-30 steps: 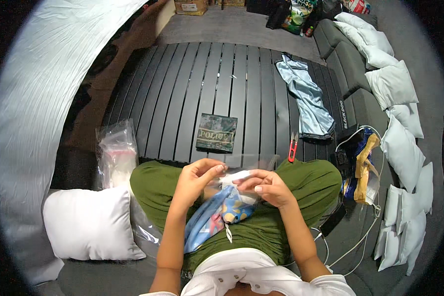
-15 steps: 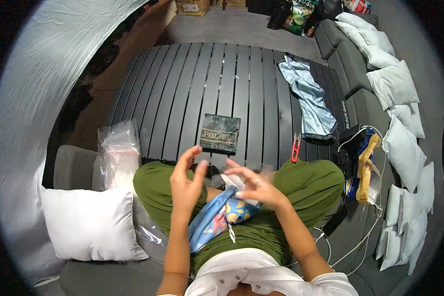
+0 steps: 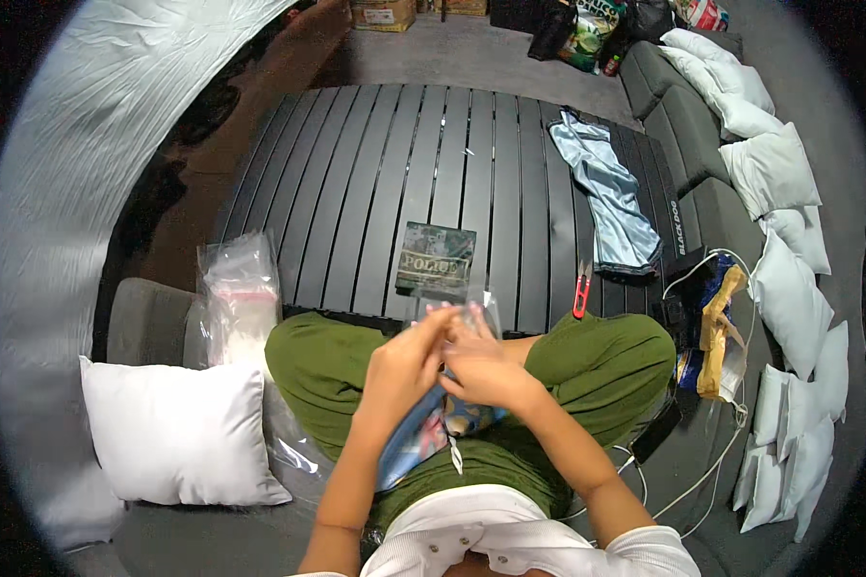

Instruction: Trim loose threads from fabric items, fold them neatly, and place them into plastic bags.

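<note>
Over my lap, my left hand [image 3: 406, 363] and my right hand [image 3: 489, 367] have come together, fingertips meeting and slightly blurred. Both are closed on a clear plastic bag [image 3: 492, 313], whose see-through film sticks out past the fingertips toward the table. Beneath them, a blue patterned cloth [image 3: 406, 452] with pink and yellow shapes lies across my lap, partly covered by my hands. A short white tie or strip [image 3: 455, 457] hangs from it. Just beyond my fingers, a square dark camouflage pouch [image 3: 437, 252] lies on the table's near side.
The black slatted table [image 3: 356, 192] bears red-handled thread snips [image 3: 581, 291] and a shiny light-blue cloth [image 3: 606, 197]. To my left are a white pillow [image 3: 178, 433] and clear plastic bags [image 3: 241, 288]. White cushions [image 3: 789, 284], a yellow-blue packet [image 3: 717, 332] and cables stand right.
My hands, apart with fingers spread before, have closed together over the lap. The clear plastic, earlier low by my right hand, now shows at the fingertips. The view has shifted slightly.
</note>
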Motion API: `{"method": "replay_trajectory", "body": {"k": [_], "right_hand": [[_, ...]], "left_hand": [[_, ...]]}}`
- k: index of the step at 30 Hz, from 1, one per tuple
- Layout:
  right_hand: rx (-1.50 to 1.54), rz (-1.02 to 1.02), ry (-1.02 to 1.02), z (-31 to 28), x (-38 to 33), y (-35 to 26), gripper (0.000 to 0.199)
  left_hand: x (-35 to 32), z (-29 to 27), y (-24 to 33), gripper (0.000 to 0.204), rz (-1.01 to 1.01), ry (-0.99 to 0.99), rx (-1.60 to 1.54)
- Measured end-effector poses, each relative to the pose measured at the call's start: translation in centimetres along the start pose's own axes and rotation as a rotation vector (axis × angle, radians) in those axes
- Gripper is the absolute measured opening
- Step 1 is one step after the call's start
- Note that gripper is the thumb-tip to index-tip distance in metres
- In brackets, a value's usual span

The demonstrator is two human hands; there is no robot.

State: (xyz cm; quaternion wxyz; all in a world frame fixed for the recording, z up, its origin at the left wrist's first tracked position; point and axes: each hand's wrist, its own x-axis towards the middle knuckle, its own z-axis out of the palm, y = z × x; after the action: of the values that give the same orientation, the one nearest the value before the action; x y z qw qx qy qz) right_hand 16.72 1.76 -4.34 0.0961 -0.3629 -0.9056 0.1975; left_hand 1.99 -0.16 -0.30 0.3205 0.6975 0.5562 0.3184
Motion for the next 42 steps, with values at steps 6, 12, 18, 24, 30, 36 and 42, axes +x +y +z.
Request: {"method": "replay_trajectory", "body": {"k": [6, 12, 18, 24, 30, 36, 42], "right_hand": [[0.258, -0.494, 0.606, 0.0, -1.0, -3.1, 0.032], [2.337, 0.474, 0.725, 6.7, 0.6, -2.6, 0.040], [2.575, 0.821, 0.955, 10.4, 4.0, 2.3, 0.026], [2.296, 0.982, 1.055, 11.6, 7.0, 3.4, 0.019], [2.088, 1.101, 1.047, 10.6, 9.7, 3.0, 0.017], [1.473, 1.232, 1.223, 12.7, 11.9, 3.7, 0.022], [1.235, 1.254, 1.221, 11.2, 13.2, 2.8, 0.016]], "left_hand": [[2.1, -4.9, -4.3, 0.009, -0.217, 0.655, -0.778], [6.4, -6.2, -12.1, 0.039, 0.119, 0.111, -2.051], [11.7, 2.2, -12.5, 0.040, -0.373, 0.129, -1.788], [12.2, 6.3, -16.8, 0.044, -0.531, 0.046, -1.671], [12.2, 6.8, -17.4, 0.041, -0.478, 0.073, -1.696], [12.1, 7.0, -16.5, 0.046, -0.464, 0.076, -1.697], [11.9, 6.8, -17.5, 0.051, -0.454, 0.072, -1.777]]}}
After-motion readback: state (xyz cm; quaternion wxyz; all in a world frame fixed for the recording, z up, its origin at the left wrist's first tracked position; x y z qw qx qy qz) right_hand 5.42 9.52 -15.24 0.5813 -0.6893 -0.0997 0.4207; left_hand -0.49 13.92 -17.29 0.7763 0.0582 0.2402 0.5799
